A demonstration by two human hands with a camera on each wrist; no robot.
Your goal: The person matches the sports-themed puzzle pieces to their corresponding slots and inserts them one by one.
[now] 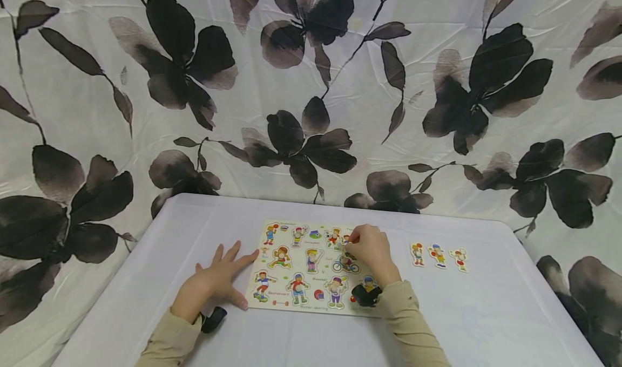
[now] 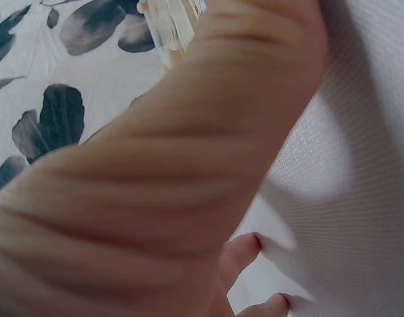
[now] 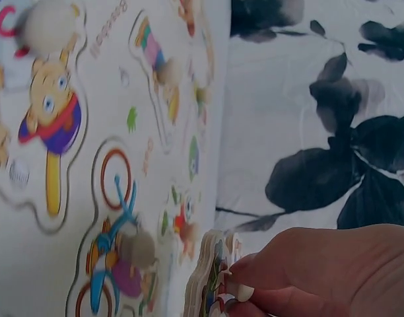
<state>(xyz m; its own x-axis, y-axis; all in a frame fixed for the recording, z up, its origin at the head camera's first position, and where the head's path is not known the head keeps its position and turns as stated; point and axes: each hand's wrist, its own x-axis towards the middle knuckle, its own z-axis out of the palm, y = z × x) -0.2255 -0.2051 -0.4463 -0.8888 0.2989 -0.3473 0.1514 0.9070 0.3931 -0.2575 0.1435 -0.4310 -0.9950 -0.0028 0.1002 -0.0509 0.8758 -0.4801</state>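
Observation:
A wooden peg puzzle board (image 1: 297,263) printed with cartoon sports figures lies on the table. At its left edge my left hand (image 1: 214,279) is spread, with the thumb and a fingertip at the board's side. My right hand (image 1: 373,251) is over the board's upper right part. Between thumb and fingers it pinches the pale knob of a wooden puzzle piece (image 3: 212,281), tilted on edge in the right wrist view. The cyclist piece (image 1: 346,265) lies just below that hand. In the left wrist view, the wrist and palm side block most of the board.
Three loose figure pieces lie in a row right of the board: one on the left (image 1: 417,254), one in the middle (image 1: 437,256) and one on the right (image 1: 459,260). A white cloth covers the table (image 1: 486,313). Behind it hangs a flower-patterned curtain (image 1: 389,113).

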